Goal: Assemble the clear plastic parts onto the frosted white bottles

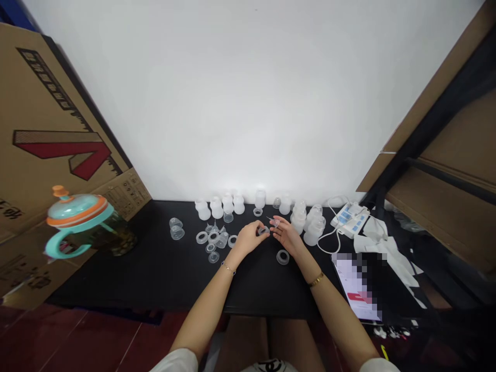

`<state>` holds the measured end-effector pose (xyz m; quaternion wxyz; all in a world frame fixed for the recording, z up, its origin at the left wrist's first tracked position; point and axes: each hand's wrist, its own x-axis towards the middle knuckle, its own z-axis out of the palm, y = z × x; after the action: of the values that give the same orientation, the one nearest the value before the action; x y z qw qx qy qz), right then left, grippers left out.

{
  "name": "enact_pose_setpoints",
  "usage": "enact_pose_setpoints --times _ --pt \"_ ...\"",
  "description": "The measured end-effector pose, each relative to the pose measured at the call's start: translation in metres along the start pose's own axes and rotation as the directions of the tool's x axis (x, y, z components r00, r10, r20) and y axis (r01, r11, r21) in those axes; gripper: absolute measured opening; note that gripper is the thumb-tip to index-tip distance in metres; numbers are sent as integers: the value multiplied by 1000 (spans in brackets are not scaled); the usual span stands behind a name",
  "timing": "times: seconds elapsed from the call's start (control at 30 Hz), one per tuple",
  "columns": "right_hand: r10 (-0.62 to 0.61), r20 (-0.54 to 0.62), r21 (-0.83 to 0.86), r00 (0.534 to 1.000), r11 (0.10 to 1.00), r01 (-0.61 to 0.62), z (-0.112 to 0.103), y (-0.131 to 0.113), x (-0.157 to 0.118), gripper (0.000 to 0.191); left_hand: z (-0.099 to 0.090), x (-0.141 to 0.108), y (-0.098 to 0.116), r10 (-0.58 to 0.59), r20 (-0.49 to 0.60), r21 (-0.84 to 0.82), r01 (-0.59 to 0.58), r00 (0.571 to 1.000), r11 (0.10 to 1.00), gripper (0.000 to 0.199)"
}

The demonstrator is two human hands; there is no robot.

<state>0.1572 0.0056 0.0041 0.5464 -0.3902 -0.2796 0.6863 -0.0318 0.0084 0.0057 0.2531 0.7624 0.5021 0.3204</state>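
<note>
My left hand [248, 238] is closed, pinching a clear screw ring [264, 231] between thumb and fingers. Close beside it, my right hand [285, 235] holds a small clear bottle teat [275, 222] at its fingertips. A loose collar ring [282, 257] lies on the black table just below the right hand. Left of my hands is a cluster of clear rings [202, 237] and teats [222, 239]. Another ring [258, 212] lies beyond them, in front of an upright small white baby bottle [260, 199].
Several open bottles [216, 207] stand along the wall; capped bottles [314, 231] stand at right. Clear dome caps [177, 231] lie at left, near a teal-handled jug [89, 222]. A power strip [351, 219], papers [383, 248] and a tablet [358, 289] occupy the right side.
</note>
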Motion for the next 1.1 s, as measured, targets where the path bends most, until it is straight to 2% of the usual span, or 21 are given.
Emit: enact_pose_setpoints --times 0.23,0.4,0.5,0.6,0.73,0.87,0.97,1.1 --pt "113 34 201 993 972 -118 -5 1 5 34 -3 5 -1 -148 -159 -269 101 976 958 25" --pt "110 23 205 994 972 -112 -4 1 5 25 -4 8 1 -241 -154 -515 130 958 847 29" --pt "94 26 130 995 987 -96 -3 3 4 20 -4 10 2 -309 -73 -675 181 948 716 32" --pt "139 27 64 990 988 -141 -3 3 4 15 -4 10 4 -382 17 -802 241 924 546 33" --pt "191 25 10 981 981 -192 -5 2 5 31 -3 9 8 -454 149 -894 316 879 318 30" --pt "203 -3 6 979 979 -203 -4 2 6 40 1 9 11 -475 320 -897 424 820 127 39" --pt "229 19 25 973 973 -230 -2 2 6 48 2 9 12 -448 424 -873 487 787 30 46" --pt "233 62 -5 971 973 -233 -2 3 7 52 1 8 14 -405 461 -868 495 789 -24 50"
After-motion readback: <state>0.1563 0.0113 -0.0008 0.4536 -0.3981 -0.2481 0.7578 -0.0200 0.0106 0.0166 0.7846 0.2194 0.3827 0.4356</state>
